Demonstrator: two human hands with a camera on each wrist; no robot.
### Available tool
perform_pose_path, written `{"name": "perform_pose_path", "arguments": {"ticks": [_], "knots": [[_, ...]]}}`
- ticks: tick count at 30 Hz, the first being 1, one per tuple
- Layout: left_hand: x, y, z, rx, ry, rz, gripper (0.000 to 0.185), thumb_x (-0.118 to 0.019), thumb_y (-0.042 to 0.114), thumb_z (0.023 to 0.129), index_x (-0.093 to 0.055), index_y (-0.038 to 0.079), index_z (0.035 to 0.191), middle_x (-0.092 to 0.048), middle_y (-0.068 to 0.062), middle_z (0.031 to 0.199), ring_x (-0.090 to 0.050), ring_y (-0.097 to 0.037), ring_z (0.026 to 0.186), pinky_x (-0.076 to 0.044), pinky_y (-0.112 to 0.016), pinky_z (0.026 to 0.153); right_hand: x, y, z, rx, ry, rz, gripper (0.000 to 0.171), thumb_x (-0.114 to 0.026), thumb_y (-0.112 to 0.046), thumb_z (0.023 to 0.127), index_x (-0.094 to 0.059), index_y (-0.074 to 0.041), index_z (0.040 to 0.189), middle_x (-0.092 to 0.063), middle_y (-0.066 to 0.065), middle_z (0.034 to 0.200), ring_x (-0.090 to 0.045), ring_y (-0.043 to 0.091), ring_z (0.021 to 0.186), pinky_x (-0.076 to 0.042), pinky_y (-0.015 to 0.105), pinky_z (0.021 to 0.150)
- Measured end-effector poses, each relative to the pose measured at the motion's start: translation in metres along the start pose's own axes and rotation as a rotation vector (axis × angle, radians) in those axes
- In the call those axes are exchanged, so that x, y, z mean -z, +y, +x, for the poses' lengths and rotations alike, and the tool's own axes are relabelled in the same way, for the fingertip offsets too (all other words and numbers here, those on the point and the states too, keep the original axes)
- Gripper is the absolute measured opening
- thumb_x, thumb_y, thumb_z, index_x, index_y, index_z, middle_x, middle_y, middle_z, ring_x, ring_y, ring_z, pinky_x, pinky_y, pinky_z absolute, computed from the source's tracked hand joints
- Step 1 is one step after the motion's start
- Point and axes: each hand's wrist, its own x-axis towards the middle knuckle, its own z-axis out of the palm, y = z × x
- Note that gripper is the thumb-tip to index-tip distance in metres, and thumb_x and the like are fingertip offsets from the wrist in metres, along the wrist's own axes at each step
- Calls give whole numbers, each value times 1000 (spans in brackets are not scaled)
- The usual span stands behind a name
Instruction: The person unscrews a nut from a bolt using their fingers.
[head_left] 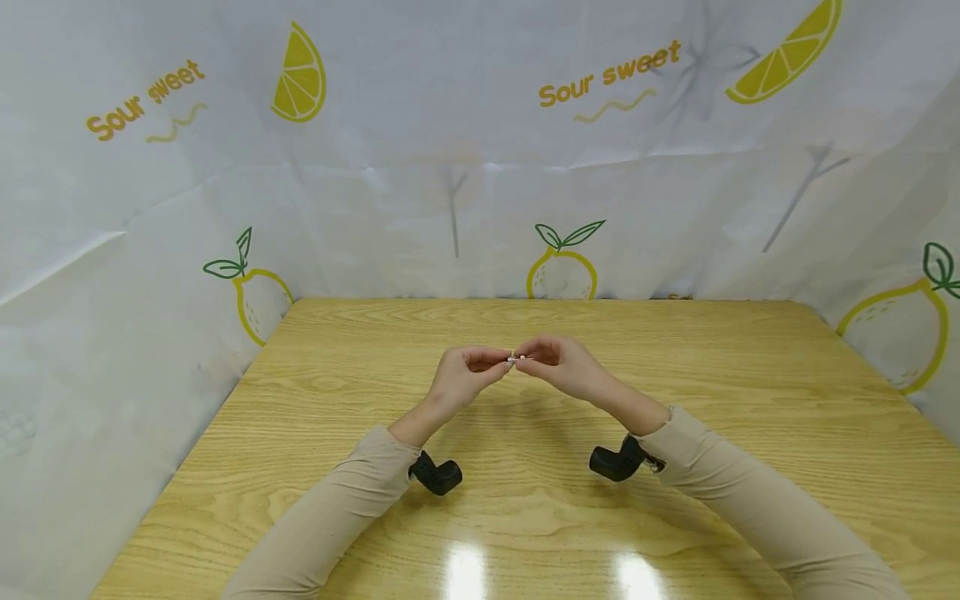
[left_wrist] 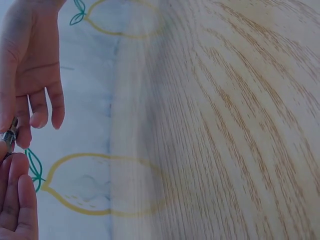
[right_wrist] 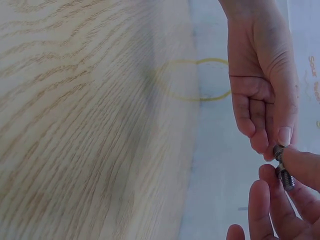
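Bolt (right_wrist: 284,171) is being pinched by both hands (head_left: 463,375) (head_left: 564,367) above the table (head_left: 675,400); slipping fingertips could drop it.

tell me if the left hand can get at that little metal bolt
Yes, it looks so: the left hand already pinches one end of the small metal bolt, the right hand pinches the other, nothing between.

Two hands (head_left: 517,367), one bolt (right_wrist: 283,172), one table (head_left: 675,400).

Head view down over table (head_left: 525,517); wrist views close, sharing fingertips.
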Motion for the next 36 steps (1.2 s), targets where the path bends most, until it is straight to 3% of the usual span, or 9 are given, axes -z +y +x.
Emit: {"name": "perform_pose_path", "arguments": {"ticks": [5, 14, 17, 24, 31, 36], "knots": [[0, 1, 0, -9, -8, -10, 26, -66, 14, 87, -69, 4, 111, -68, -15, 112, -66, -23, 98, -56, -28, 81, 1, 1, 1, 35, 11, 2, 29, -63, -15, 90, -57, 0, 114, -61, 20, 114, -64, 30, 99, -55, 37, 84], [0, 2, -1, -14, 0, 14, 24, -66, 15, 87, -70, 6, 110, -69, -13, 111, -67, -21, 97, -55, -30, 83, 1, -2, 1, -60, -33, 14, 41, -47, -34, 98, -61, 2, 112, -69, 17, 99, -63, 36, 92, -51, 49, 86], [0, 2, -1, -9, -2, 12, 24, -66, 16, 87, -70, 7, 110, -69, -12, 111, -66, -21, 98, -55, -30, 83, 1, -2, 0, -49, -24, 20, 38, -48, -31, 98, -61, 2, 112, -68, 19, 101, -62, 36, 93, -50, 49, 87], [0, 1, -1, -16, -2, -11, 25, -66, 13, 87, -69, 4, 110, -68, -15, 111, -67, -21, 96, -56, -27, 81, 2, 1, -1, 7, 1, 21, 32, -62, -17, 91, -57, 0, 117, -60, 20, 116, -63, 27, 97, -54, 36, 83], [0, 1, -1, -20, -1, 4, 24, -66, 15, 87, -70, 5, 109, -69, -13, 110, -67, -20, 96, -56, -28, 81, 1, 1, 0, -24, -19, 10, 36, -51, -29, 97, -59, -1, 118, -67, 20, 106, -62, 37, 96, -52, 48, 85], [-1, 0, 0, -18, 3, 3, 25, -66, 15, 87, -70, 5, 109, -69, -14, 110, -67, -21, 97, -56, -28, 81, 1, 1, 0, -30, -10, 4, 30, -53, -25, 96, -61, -2, 115, -67, 18, 108, -62, 34, 99, -52, 45, 87]]}}
